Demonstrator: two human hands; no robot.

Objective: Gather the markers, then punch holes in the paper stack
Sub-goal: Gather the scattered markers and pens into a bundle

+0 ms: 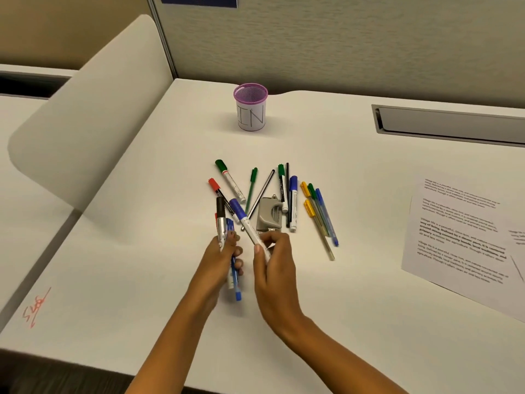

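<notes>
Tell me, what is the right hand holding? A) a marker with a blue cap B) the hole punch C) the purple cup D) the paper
A: the right hand pinches the blue-capped marker by its white barrel, while the hole punch, the cup and the paper are not in its grip.

Purple mesh cup [250, 93]; grey hole punch [268, 214]; white desk [142, 251].
</notes>
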